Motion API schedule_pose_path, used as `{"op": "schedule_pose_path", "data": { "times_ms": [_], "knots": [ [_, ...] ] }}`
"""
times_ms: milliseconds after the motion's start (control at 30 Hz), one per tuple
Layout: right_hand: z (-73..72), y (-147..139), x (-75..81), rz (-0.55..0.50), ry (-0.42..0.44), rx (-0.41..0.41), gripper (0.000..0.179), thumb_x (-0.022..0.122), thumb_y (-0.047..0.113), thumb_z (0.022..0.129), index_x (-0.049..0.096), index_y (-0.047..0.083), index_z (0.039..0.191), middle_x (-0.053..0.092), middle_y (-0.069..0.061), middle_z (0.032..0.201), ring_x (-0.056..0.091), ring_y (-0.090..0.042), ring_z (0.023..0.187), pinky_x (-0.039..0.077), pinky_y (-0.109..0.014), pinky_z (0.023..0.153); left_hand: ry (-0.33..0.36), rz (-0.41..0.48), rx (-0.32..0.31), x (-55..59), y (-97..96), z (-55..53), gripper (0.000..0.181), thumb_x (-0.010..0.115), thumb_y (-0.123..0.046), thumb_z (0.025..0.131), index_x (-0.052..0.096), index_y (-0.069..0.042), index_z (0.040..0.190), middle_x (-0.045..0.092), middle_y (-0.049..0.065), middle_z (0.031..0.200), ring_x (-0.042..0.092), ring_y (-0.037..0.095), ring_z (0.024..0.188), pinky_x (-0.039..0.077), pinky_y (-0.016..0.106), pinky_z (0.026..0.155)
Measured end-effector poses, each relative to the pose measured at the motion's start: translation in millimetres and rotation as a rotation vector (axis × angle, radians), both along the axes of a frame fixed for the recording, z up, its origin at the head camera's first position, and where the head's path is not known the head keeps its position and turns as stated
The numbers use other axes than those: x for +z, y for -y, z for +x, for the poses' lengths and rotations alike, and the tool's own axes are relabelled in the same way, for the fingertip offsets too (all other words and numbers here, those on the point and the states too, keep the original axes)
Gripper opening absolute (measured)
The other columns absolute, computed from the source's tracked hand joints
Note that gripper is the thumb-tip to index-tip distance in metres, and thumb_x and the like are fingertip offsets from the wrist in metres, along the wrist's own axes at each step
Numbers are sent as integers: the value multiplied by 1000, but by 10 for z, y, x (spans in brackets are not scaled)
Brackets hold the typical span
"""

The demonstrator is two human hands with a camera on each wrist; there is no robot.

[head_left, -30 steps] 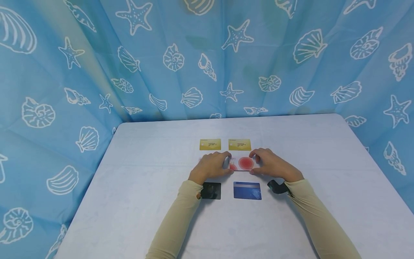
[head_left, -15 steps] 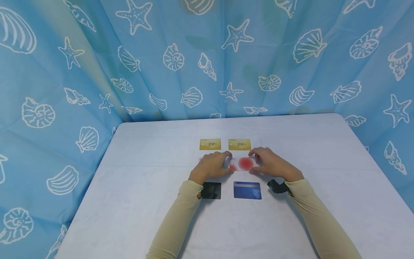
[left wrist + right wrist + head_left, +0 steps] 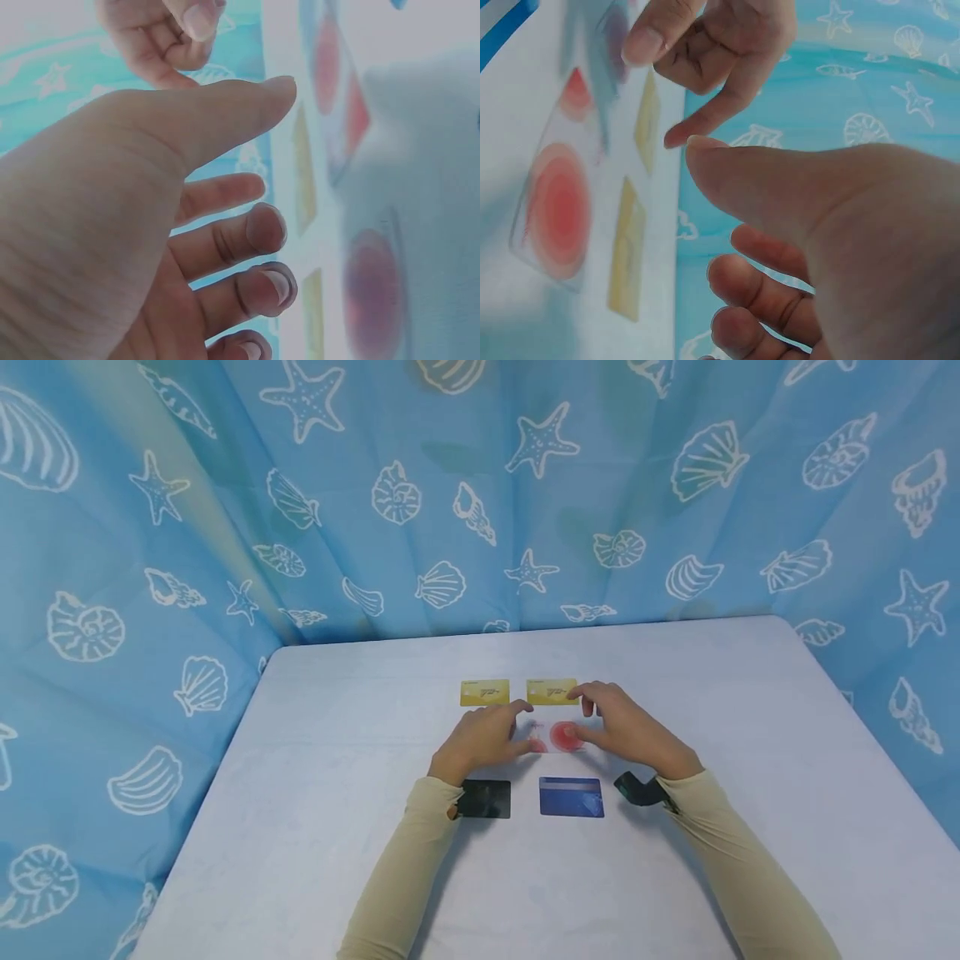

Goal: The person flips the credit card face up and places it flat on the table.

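My left hand [image 3: 482, 737] hovers over the middle row of cards, its fingers loosely bent and holding nothing. Facing it, my right hand [image 3: 624, 725] is also raised above the table, thumb and fingers apart. Between and below them lies a white card with red circles [image 3: 564, 736], flat on the cloth; in the right wrist view this red-circle card [image 3: 559, 210] shows whole. A second card with a reddish circle [image 3: 373, 300] lies under my left hand and is hidden in the head view. Beyond the hands are two yellow cards, left [image 3: 484, 692] and right [image 3: 546, 691].
Nearer to me lie a black card [image 3: 486, 799], partly behind the left wrist, and a blue card [image 3: 571, 797]. A dark strap-like piece [image 3: 639, 788] is at the right wrist. White cloth covers the table [image 3: 337, 827]; a blue shell-print curtain [image 3: 442, 527] hangs behind.
Both hands have let go of the red-circle card's ends and risen off it. The card stays flat in its place. The head view has shifted slightly.
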State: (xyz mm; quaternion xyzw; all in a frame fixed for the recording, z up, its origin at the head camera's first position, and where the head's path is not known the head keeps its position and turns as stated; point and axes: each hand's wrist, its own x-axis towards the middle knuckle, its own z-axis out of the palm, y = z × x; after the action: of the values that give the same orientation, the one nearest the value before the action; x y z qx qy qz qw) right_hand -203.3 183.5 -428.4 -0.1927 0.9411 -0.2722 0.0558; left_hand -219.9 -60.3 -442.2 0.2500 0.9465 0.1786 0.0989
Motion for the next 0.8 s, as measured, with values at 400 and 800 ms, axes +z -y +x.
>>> {"op": "schedule_pose_path", "data": {
  "times_ms": [400,800],
  "knots": [
    [216,158,270,-43,-14,-30,58,75,24,94,52,7,145,55,-10,111,49,-27,115,49,-35,84,-14,95,28,289,266,107,61,76,-43,92,59,-14,143,59,0,79,56,15,69,46,25,58],
    [403,404,331,-107,-83,4,58,76,24,93,55,7,144,58,-6,110,52,-25,115,57,-33,86,30,110,53,377,627,397,63,79,-40,90,59,-12,142,59,-1,79,55,14,69,48,25,58]
  ]
}}
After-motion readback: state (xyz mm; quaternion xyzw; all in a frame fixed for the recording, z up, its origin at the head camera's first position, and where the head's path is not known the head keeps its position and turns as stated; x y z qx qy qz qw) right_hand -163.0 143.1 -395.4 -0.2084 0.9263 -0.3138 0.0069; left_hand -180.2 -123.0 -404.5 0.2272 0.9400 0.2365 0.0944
